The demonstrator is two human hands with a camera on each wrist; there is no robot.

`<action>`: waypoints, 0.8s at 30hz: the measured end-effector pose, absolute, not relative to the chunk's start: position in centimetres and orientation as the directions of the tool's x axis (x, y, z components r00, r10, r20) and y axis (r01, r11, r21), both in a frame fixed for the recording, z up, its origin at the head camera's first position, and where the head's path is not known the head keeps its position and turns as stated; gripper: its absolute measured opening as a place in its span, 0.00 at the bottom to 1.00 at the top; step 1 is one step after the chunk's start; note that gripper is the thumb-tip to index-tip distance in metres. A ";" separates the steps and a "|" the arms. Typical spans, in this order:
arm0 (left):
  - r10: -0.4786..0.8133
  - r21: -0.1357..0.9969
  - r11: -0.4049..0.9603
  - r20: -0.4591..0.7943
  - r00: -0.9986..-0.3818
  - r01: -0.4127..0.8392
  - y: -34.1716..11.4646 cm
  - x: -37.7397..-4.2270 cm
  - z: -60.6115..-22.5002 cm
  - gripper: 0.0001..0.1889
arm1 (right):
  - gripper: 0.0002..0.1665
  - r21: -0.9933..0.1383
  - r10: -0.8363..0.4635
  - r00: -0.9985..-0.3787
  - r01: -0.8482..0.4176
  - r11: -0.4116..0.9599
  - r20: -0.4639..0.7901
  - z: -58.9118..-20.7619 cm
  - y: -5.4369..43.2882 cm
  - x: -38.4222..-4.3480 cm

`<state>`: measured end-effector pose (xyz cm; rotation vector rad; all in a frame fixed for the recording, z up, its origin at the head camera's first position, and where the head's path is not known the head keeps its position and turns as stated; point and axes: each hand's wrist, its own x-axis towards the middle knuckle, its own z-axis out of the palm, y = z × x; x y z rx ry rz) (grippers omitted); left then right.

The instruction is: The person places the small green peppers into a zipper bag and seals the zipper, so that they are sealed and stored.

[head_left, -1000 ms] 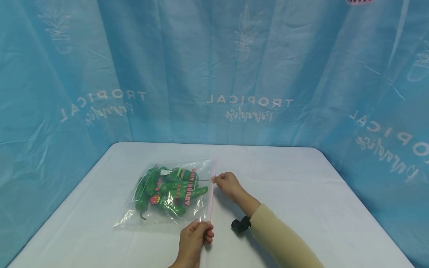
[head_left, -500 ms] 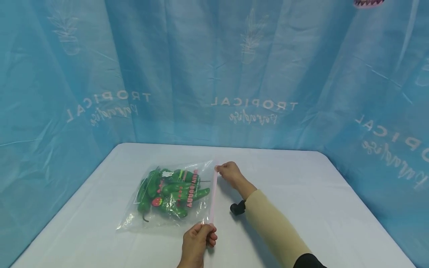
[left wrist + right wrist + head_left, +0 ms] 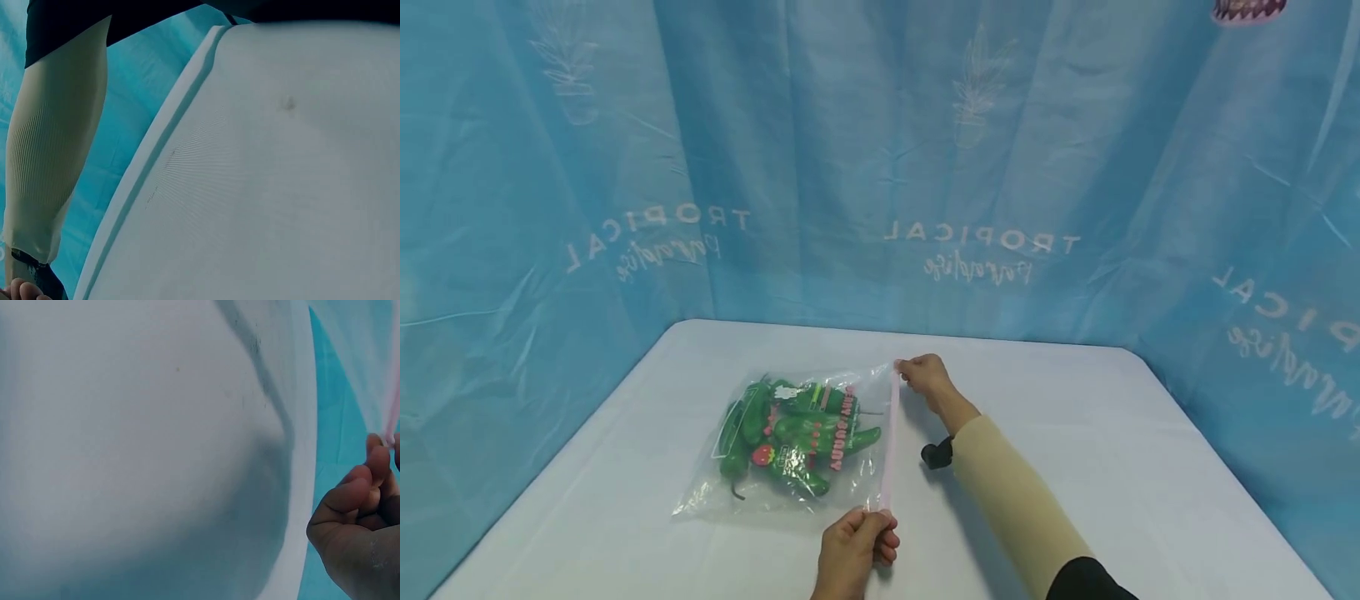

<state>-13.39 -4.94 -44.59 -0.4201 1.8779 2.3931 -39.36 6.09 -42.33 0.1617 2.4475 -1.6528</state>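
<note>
A clear zip bag (image 3: 782, 500) with a pink seal strip (image 3: 891, 442) lies on the white table, its opening side toward the right. Inside it are several green chili peppers (image 3: 801, 429), seen through pink and red print. My left hand (image 3: 855, 550) pinches the near end of the strip between thumb and fingers. At the strip's far corner my right hand (image 3: 927, 375) pinches the other end. In the right wrist view the right hand (image 3: 362, 519) has its fingertips on the pink edge. Only a few fingertips (image 3: 25, 290) show at the bottom left of the left wrist view.
The white table (image 3: 1075, 467) has rounded far corners. Blue printed curtains (image 3: 850, 167) hang behind it and on both sides. A black wrist camera (image 3: 937, 454) sits under the right wrist, just over the table.
My right hand has slid along the pink strip to its far corner. The left hand keeps its pinch at the near end. The head view has shifted slightly.
</note>
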 end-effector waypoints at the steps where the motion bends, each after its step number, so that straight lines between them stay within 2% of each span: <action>1: -0.104 0.942 -0.245 -0.263 -0.959 -0.232 -5.0 -13.4 -44.7 0.11 | 0.18 -0.911 -0.019 -0.978 0.187 0.368 -0.209 -42.3 6.2 -39.3; 8: 0.012 0.933 -0.250 -0.266 -0.964 -0.261 -5.8 -13.5 -44.7 0.14 | 0.18 -0.938 -0.076 -0.983 0.135 0.320 -0.168 -41.7 7.3 -38.2; 16: 0.151 0.918 -0.250 -0.278 -0.949 -0.309 -6.4 -13.5 -44.5 0.19 | 0.22 -0.945 -0.174 -0.980 0.034 0.324 -0.095 -40.2 9.7 -34.9; 20: 0.194 0.938 -0.196 -0.249 -0.949 -0.286 -6.7 -13.4 -44.1 0.19 | 0.20 -0.931 -0.180 -0.983 -0.035 0.363 -0.033 -39.3 10.9 -32.8; 24: 0.215 0.973 -0.129 -0.161 -0.963 -0.191 -7.1 -13.7 -43.1 0.18 | 0.18 -0.885 -0.212 -0.976 -0.148 0.442 0.057 -38.8 12.2 -30.7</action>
